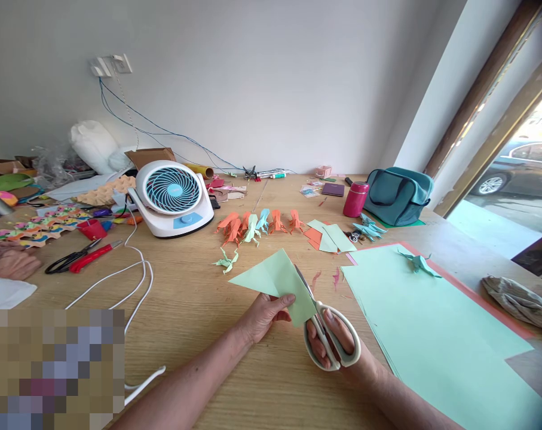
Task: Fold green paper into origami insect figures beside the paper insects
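Here, close to the near edge of the desk (194,310) and about midway along it, the left hand (264,315) pinches a folded green paper piece (277,279), its fingers (285,298) closed on the paper's lower corner with the thumb on top. The paper is lifted slightly and tilted, with its point reaching toward the left. The right hand (342,352) grips a pair of white-handled scissors (318,309). This hand's fingers (339,327) are threaded through the loops, and the blades lie along the paper's right edge, nearly closed on it. Just to the right lies a stack of large green sheets (423,334), reaching to the near right corner, with a small teal folded figure (418,263) on it. Toward the middle of the desk stands a row of orange and pale folded figures (255,224), and one green figure (226,261) sits apart in front of them. A white desk fan (172,197) stands left of the row, and its cable (134,280) loops toward the near edge. Red-handled scissors (94,254) lie farther left, near another person's hand (11,264) at the left edge. A pink bottle (355,199) and a teal bag (398,194) stand toward the far right.
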`<state>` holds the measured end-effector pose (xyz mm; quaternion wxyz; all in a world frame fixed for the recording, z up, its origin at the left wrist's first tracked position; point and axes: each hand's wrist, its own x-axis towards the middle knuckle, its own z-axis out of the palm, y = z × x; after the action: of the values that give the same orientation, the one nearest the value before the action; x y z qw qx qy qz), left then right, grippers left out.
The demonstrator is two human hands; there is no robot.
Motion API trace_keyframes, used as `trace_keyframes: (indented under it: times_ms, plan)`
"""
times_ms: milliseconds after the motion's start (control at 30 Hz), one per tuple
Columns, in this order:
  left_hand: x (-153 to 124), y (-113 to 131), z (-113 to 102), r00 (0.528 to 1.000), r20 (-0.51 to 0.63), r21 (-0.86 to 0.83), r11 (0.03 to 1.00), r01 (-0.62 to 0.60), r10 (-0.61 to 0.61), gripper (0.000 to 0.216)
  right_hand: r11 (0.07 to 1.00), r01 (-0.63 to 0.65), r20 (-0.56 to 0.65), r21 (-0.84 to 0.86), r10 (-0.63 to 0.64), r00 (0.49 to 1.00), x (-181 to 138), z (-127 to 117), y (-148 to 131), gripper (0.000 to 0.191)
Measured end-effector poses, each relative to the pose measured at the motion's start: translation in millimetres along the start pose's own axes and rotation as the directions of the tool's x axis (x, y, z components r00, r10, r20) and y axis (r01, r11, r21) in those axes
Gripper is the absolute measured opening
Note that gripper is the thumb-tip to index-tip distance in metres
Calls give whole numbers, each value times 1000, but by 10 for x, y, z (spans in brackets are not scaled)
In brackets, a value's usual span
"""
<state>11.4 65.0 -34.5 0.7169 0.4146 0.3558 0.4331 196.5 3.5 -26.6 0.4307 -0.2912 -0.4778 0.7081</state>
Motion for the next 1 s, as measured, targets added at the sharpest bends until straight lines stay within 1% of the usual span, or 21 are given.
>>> trace_keyframes:
  times_ms: [167, 300, 467, 667, 867, 1000]
  plan:
    - [3, -3, -5, 1000, -23, -6, 1000, 6, -6, 51, 999, -39, -28, 15, 39, 999, -13, -2, 9, 48]
    - [0, 0, 0, 1000, -18, -7, 1000, 4, -4, 51, 999, -19, -9, 29, 20, 1000, -12, 11, -2, 47]
    - [-12, -2, 27, 998, 54, 18, 1000, 19, -20, 44, 1000, 17, -4, 2, -17, 1000, 11, 23, -6, 49]
    - [-17, -18, 38, 999, 43, 24, 999, 24, -25, 46, 1000, 3, -14, 17, -3, 1000, 22, 29, -21, 49]
    - [-30, 10, 52, 999, 38, 29, 999, 20, -21, 41, 1000, -4, -38, 12, 5, 999, 11, 1, 17, 50]
    - [-34, 20, 59, 999, 45, 43, 999, 14, -16, 42, 1000, 23, -25, 8, -23, 999, 15, 3, 21, 49]
